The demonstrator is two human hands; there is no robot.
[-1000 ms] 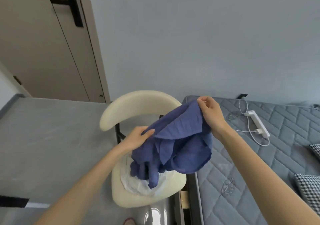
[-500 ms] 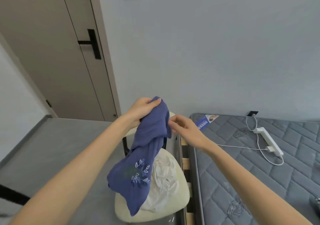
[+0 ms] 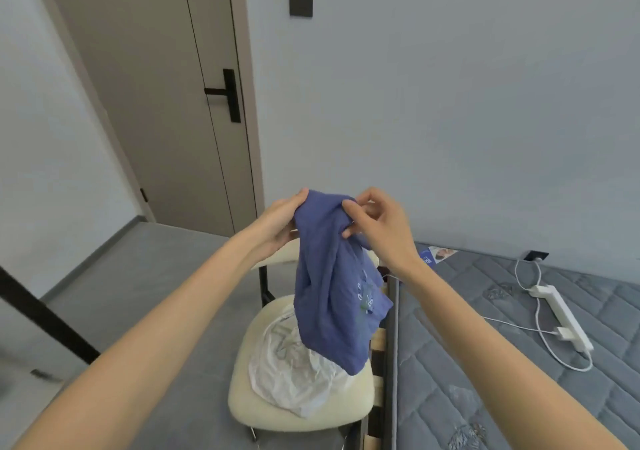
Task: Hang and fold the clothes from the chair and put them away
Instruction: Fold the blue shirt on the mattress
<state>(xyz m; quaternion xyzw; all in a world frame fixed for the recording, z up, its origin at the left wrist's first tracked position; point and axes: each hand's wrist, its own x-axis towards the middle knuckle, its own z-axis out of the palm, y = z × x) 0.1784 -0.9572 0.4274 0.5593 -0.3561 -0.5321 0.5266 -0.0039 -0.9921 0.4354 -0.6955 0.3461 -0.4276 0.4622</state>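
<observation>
A blue garment (image 3: 329, 286) with a pale printed motif hangs in the air above the cream chair (image 3: 242, 401). My left hand (image 3: 277, 227) grips its top edge on the left. My right hand (image 3: 377, 224) pinches the same top edge on the right, fingers curled into the cloth. The two hands are close together at chest height. A crumpled white garment (image 3: 287, 370) lies on the chair seat, partly hidden behind the hanging blue cloth.
A grey quilted mattress (image 3: 519, 363) lies right of the chair, with a white power strip (image 3: 561, 314) and cable on it. A brown door (image 3: 166, 96) with a black handle stands at the back left. Grey floor (image 3: 138, 276) spreads left of the chair.
The blue garment has been lifted higher off the chair. My right hand has moved in and taken hold of the top edge beside my left hand. The view has tilted up.
</observation>
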